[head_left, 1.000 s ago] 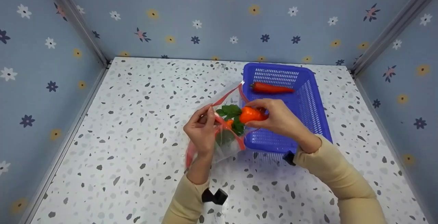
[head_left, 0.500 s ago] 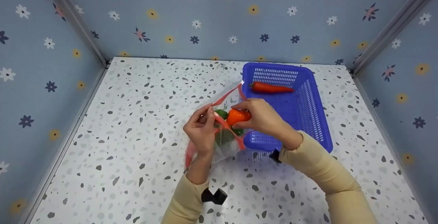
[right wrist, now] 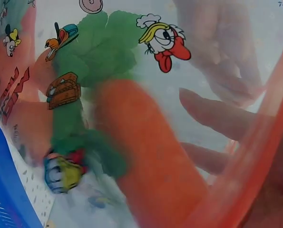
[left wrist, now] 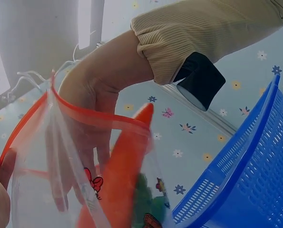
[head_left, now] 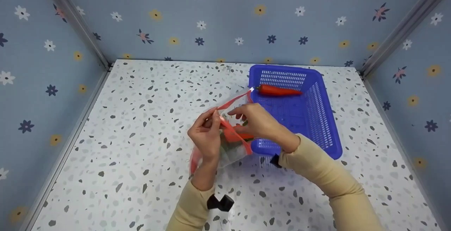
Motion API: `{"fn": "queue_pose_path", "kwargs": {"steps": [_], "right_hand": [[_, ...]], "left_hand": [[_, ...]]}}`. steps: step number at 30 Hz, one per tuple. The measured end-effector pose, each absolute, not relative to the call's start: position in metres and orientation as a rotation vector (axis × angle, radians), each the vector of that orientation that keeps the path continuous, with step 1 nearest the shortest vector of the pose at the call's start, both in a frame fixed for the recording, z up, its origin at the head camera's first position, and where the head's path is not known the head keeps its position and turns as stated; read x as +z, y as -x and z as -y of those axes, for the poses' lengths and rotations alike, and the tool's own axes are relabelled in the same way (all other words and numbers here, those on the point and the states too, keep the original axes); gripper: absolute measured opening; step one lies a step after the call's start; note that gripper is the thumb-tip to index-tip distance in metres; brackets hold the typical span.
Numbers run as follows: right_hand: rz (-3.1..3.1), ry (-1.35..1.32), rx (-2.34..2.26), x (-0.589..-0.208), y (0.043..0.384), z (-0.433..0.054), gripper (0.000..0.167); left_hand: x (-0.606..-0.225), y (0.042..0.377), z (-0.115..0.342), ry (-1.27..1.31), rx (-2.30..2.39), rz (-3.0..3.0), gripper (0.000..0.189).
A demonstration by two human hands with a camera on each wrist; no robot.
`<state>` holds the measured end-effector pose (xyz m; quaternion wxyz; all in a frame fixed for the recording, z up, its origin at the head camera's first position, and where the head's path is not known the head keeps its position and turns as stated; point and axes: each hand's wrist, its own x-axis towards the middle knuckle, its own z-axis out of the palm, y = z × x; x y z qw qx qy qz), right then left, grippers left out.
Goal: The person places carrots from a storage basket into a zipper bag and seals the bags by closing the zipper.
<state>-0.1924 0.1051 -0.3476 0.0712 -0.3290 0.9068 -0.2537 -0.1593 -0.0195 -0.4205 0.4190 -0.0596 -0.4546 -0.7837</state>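
Observation:
My left hand (head_left: 206, 135) pinches the red zip edge of a clear plastic zip bag (head_left: 234, 157) and holds its mouth apart. My right hand (head_left: 260, 123) reaches into that mouth, its fingers extended and apart. Beside those fingers, inside the bag, a long orange carrot (left wrist: 120, 175) stands tilted, its upper end near the red rim; the right wrist view shows the carrot (right wrist: 141, 142) blurred. Leafy greens (right wrist: 98, 52) and other orange pieces (right wrist: 27, 118) sit deeper in the bag, behind its printed cartoon figures.
A blue perforated basket (head_left: 330, 118) stands right of the bag, its left rim beside the bag's mouth. Along the basket's back wall lies a long red pepper (head_left: 280, 90). Flower-patterned walls (head_left: 218, 16) enclose the speckled white table (head_left: 141, 135).
My right hand has moved left from the basket's side with the carrot and into the bag. Its fingers have let go of the carrot. The left hand keeps its place.

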Motion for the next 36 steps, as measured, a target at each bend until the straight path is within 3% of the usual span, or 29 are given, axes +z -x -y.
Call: {"fn": "queue_pose_path", "kwargs": {"steps": [18, 30, 36], "right_hand": [[-2.764, 1.02, -1.137, -0.321, 0.197, -0.138, 0.027], [-2.839, 0.72, -1.234, -0.321, 0.225, -0.17, 0.023], [-2.892, 0.548, -1.183, -0.341, 0.255, -0.185, 0.025]], "left_hand": [[-0.421, 0.16, 0.026, 0.139, -1.92, 1.188, 0.013], [-0.429, 0.165, 0.033, 0.067, -1.863, 1.234, 0.013], [-0.407, 0.153, 0.032, 0.026, -1.884, 1.245, 0.014]]}}
